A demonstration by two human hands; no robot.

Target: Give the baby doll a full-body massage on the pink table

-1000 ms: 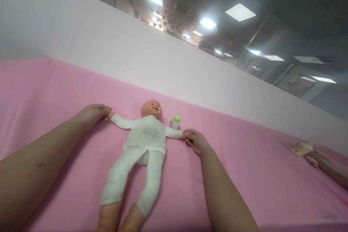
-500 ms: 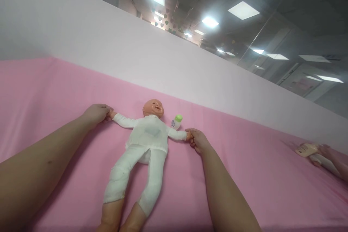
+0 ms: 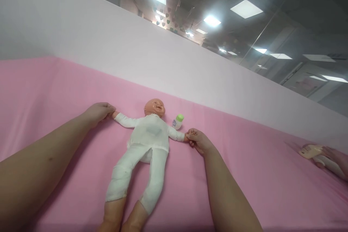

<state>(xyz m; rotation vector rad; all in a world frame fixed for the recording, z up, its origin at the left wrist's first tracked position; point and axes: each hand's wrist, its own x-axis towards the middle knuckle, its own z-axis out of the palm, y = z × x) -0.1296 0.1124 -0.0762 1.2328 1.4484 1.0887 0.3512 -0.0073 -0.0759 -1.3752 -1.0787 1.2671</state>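
Note:
A baby doll with a bare plastic head and a white cloth body lies face up, its arms stretched out to both sides. My left hand is closed around the doll's hand on the left of the view. On the other side, my right hand pinches the doll's other hand between thumb and fingers. Just above that outstretched arm, beside the doll's head, lies a small clear bottle with a green cap. The doll's feet run past the bottom edge of the view.
Pink cloth covers the surface under the doll. A white partition rises along the far side. At the far right, another person's hand is near a cream-coloured bottle and a white-sleeved arm, partly blurred.
Both hands keep hold of the doll's hands, and its arms stay spread with barely any movement. The view has shifted slightly. At the far right, the cream bottle is tilted a little differently.

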